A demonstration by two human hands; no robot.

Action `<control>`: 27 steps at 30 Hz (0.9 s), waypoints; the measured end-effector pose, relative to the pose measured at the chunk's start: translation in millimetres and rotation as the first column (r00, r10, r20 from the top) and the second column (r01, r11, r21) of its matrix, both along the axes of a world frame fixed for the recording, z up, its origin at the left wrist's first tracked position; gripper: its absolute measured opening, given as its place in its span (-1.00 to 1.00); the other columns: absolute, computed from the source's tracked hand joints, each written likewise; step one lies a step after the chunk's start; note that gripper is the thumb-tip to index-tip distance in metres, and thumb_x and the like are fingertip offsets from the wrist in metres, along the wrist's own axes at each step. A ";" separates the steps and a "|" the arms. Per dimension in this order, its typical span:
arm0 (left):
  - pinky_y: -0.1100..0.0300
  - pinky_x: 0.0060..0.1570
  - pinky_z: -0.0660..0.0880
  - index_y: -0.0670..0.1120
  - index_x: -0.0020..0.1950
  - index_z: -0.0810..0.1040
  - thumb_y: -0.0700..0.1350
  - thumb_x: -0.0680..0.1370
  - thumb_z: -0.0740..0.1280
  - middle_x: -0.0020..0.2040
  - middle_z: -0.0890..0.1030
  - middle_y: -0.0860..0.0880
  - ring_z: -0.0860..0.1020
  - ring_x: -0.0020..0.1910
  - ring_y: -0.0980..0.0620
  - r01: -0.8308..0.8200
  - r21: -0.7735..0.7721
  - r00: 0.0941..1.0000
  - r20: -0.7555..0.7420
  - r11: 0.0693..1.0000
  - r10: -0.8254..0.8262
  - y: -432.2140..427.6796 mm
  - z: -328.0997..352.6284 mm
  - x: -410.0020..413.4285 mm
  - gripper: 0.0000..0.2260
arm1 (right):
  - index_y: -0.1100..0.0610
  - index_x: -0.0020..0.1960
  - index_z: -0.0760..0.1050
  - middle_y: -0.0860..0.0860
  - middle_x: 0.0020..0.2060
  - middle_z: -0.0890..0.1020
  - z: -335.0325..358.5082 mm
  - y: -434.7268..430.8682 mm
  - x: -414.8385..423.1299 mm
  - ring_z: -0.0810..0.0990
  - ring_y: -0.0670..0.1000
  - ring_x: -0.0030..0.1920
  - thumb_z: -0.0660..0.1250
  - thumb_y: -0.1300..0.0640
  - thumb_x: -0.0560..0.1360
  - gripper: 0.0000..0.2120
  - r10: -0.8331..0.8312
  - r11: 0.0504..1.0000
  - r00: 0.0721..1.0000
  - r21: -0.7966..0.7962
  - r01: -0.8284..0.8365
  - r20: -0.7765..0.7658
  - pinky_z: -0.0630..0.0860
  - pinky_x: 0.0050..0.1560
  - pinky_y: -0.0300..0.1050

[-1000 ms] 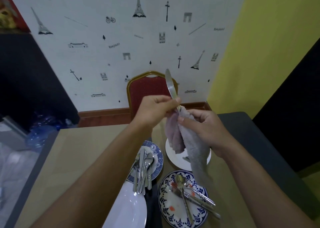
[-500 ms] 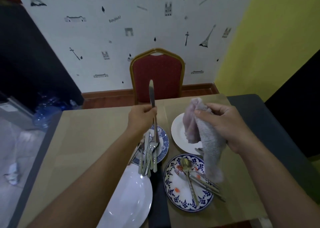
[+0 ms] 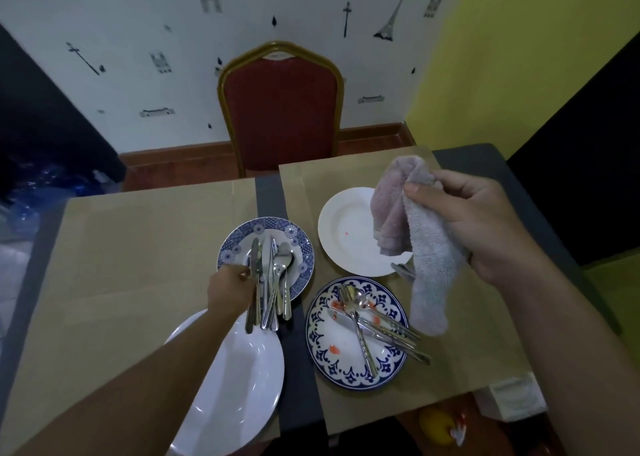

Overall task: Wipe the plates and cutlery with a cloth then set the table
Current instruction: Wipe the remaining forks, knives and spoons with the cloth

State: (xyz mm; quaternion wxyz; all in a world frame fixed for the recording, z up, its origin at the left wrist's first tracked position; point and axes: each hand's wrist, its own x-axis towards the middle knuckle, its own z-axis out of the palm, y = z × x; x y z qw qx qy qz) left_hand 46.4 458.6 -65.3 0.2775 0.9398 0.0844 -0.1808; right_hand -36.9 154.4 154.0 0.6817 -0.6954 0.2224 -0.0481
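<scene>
My left hand (image 3: pixel 228 291) pinches a table knife (image 3: pixel 254 253) by its middle, and the knife lies among several wiped knives, forks and spoons on the small blue-rimmed plate (image 3: pixel 301 244). Raised over the right side of the table, my right hand (image 3: pixel 481 223) grips a pink-grey cloth (image 3: pixel 427 258) that hangs in front of a white plate (image 3: pixel 337 228) marked with a red spot. A blue floral plate (image 3: pixel 320 338) in front holds red-smeared cutlery (image 3: pixel 367 327). A large white plate (image 3: pixel 228 386) sits nearest me under my left forearm.
Brown paper mats (image 3: pixel 138 247) cover the grey table (image 3: pixel 270 192). A red chair (image 3: pixel 282 109) with a gold frame stands at the far side against the wall. Past the near right edge are a white box (image 3: pixel 512 396) and a yellow object (image 3: pixel 436 424).
My left hand has carried the knife away from the cloth and down onto the cutlery pile on the blue-rimmed plate. My right hand with the cloth has stayed raised at the right.
</scene>
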 end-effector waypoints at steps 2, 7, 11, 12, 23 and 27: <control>0.20 -0.21 0.39 -0.07 -0.13 0.71 -0.16 0.53 0.38 -0.26 0.68 -0.09 0.60 -0.23 -0.12 0.004 -0.002 1.000 0.026 1.000 -0.004 0.1 -1.3 1.8 -0.89 | 0.17 0.06 0.72 0.08 -0.14 0.78 -2.6 -1.6 -2.9 0.75 -0.02 -0.18 0.48 0.22 0.55 -0.89 -0.002 1.000 1.000 -0.005 0.002 -0.012 0.63 -0.25 -0.20; 0.19 -0.18 0.39 -0.12 -0.02 0.67 -0.15 0.55 0.40 -0.22 0.63 -0.06 0.58 -0.22 -0.07 0.002 -0.026 0.998 0.067 1.000 -0.001 -12.9 6.6 -2.3 -0.92 | 0.16 0.05 0.72 0.05 -0.16 0.77 -3.1 -6.9 -7.3 0.74 -0.04 -0.19 0.49 0.21 0.54 -0.90 -0.022 1.000 1.000 -0.007 0.022 -0.020 0.63 -0.23 -0.20; 0.19 -0.19 0.50 -0.14 0.17 0.64 -0.09 0.58 0.38 -0.08 0.67 -0.03 0.62 -0.21 0.00 0.082 -0.113 0.992 0.108 0.990 -0.070 -33.8 10.3 -18.2 -0.79 | 0.18 0.07 0.71 0.05 -0.17 0.77 2.9 -7.9 -7.0 0.74 -0.03 -0.23 0.48 0.21 0.55 -0.89 -0.043 0.999 0.999 0.031 0.043 0.000 0.62 -0.34 -0.17; 0.20 -0.23 0.51 -0.11 0.15 0.63 -0.07 0.58 0.38 -0.11 0.65 0.01 0.62 -0.22 0.05 0.125 -0.133 0.988 0.107 0.983 -0.111 -42.0 10.6 -23.4 -0.81 | 0.17 0.07 0.71 0.05 -0.17 0.77 3.8 -8.2 -6.9 0.75 -0.02 -0.23 0.49 0.21 0.55 -0.88 -0.044 0.998 0.999 0.036 0.044 0.001 0.62 -0.35 -0.16; 0.23 -0.41 0.59 -0.21 -0.19 0.63 -0.01 0.58 0.42 -0.30 0.68 -0.16 0.60 -0.48 0.12 0.353 -0.318 0.883 -0.199 0.880 -0.426 -123.0 -6.9 -96.0 -0.71 | 0.17 0.04 0.72 0.09 -0.14 0.77 -5.1 -10.0 -33.6 0.75 0.02 -0.18 0.49 0.21 0.55 -0.91 -0.060 0.998 0.998 0.010 0.060 -0.013 0.64 -0.23 -0.14; 0.29 -0.45 0.56 -0.11 -0.33 0.58 -0.03 0.58 0.41 -0.46 0.61 0.01 0.63 -0.50 0.12 0.248 -0.328 0.902 -0.265 0.912 -0.341 -133.5 -15.8 -115.7 -0.69 | 0.13 0.07 0.73 0.07 -0.10 0.78 -5.7 -16.0 -48.6 0.77 0.03 -0.14 0.50 0.18 0.55 -0.89 -0.091 0.996 0.995 -0.008 0.091 -0.033 0.66 -0.20 -0.13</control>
